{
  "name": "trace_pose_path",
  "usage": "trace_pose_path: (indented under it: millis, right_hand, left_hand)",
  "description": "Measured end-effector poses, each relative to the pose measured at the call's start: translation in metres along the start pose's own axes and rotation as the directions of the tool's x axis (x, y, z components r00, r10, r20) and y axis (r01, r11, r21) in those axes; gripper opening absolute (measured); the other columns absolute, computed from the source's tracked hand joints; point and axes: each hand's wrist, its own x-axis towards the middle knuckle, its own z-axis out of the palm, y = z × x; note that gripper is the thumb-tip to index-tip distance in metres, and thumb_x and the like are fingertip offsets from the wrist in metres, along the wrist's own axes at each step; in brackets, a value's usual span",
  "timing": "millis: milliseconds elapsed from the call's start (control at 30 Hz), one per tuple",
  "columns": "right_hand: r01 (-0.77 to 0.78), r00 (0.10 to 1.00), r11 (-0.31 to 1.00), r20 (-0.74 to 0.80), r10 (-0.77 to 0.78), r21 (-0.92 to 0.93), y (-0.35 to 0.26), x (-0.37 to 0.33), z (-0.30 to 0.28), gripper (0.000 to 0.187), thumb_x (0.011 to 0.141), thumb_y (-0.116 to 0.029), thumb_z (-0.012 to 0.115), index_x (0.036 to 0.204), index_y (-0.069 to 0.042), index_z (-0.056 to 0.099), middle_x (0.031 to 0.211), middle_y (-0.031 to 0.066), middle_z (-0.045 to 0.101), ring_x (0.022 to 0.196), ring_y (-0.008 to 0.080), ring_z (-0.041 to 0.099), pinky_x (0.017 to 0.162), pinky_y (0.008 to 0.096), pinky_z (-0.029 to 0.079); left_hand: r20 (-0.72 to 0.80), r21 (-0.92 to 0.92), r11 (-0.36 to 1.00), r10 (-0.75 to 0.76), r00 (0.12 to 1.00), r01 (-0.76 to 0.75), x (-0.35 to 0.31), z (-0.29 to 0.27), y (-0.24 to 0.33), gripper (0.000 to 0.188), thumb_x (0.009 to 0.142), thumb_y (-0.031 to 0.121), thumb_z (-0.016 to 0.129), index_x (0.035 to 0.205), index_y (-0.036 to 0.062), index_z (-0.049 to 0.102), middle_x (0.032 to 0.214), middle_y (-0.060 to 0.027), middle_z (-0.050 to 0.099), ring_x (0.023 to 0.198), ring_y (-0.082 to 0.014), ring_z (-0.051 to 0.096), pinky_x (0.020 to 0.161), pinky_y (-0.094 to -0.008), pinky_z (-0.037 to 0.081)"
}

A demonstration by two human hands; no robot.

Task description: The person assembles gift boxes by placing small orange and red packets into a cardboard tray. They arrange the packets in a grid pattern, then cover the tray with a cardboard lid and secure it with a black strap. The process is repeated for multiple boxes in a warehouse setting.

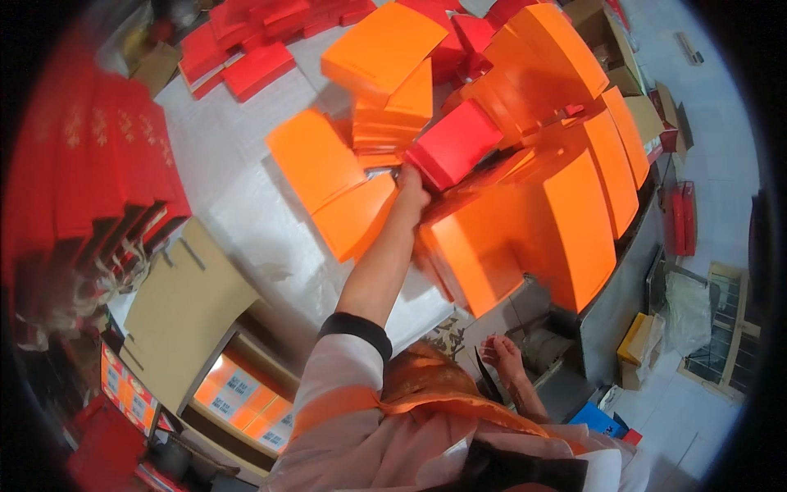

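My left hand (412, 187) reaches across the table and grips the near-left end of a red box (456, 143). Its fingers are partly hidden at the box's edge. The red box sits tilted among orange boxes. Left of it stands a stack of orange boxes (392, 115), with a larger orange box (385, 51) on top. Two more orange boxes, one of them this near one (354, 217), lie beside my left wrist. Low on the right, beside my body, my right hand (502, 357) is loosely curled, with nothing visible in it.
Large orange boxes (566, 221) crowd the table's right side. Red boxes (258, 71) lie at the far edge, and tall red packages (98, 156) stand at left. Near left, an open carton (193, 303) holds orange packs. A yellow box (635, 348) is on the floor at right.
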Motion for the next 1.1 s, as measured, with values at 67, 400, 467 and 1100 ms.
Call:
trace_pose_path:
  millis: [67, 400, 467, 1100]
  right_hand:
    - [-0.026, 0.999, 1.000, -0.042, 0.026, 0.002, -0.004, 0.001, -0.002, 0.022, 0.091, -0.028, 0.048, 0.097, -0.007, 0.054, 0.090, 0.0044, 0.061, 0.078, 0.0139, 0.059, 0.069, 0.0272, 0.048]
    - [-0.081, 0.994, 0.997, 0.072, 0.081, -0.009, 0.001, 0.021, 0.001, 0.022, 0.091, -0.027, 0.048, 0.098, -0.006, 0.052, 0.090, 0.0059, 0.060, 0.078, 0.0160, 0.059, 0.070, 0.0296, 0.049]
    - [-0.067, 0.993, 0.997, 0.099, 0.071, -0.045, -0.008, 0.021, 0.007, 0.024, 0.091, -0.026, 0.048, 0.100, -0.005, 0.052, 0.090, 0.0070, 0.059, 0.079, 0.0169, 0.059, 0.070, 0.0300, 0.050]
    - [-0.041, 0.996, 0.994, 0.075, 0.049, -0.105, 0.002, 0.020, -0.001, 0.026, 0.091, -0.028, 0.049, 0.105, -0.007, 0.054, 0.095, 0.0052, 0.061, 0.083, 0.0153, 0.060, 0.070, 0.0273, 0.048]
  left_hand:
    - [-0.115, 0.009, 1.000, 0.018, 0.993, -0.017, -0.008, 0.002, 0.001, 0.040, 0.087, 0.029, 0.039, 0.120, 0.0055, 0.043, 0.120, -0.0105, 0.051, 0.108, -0.0227, 0.050, 0.091, -0.0359, 0.040]
    - [-0.102, 0.132, 0.987, -0.077, 0.992, 0.090, -0.047, 0.013, 0.023, 0.012, 0.083, 0.023, 0.048, 0.086, 0.0138, 0.054, 0.069, -0.0008, 0.054, 0.048, -0.0144, 0.044, 0.043, -0.0284, 0.037]
    - [0.067, 0.043, 0.996, -0.084, 0.994, 0.081, 0.000, -0.010, 0.005, 0.032, 0.087, 0.032, 0.038, 0.108, 0.0107, 0.052, 0.106, -0.0061, 0.059, 0.098, -0.0228, 0.055, 0.086, -0.0389, 0.044]
    - [0.569, 0.358, 0.884, 0.050, 0.821, -0.302, -0.030, -0.012, 0.017, 0.065, 0.073, 0.024, 0.059, 0.127, 0.0086, 0.026, 0.117, -0.0094, 0.041, 0.106, -0.0214, 0.044, 0.082, -0.0350, 0.043]
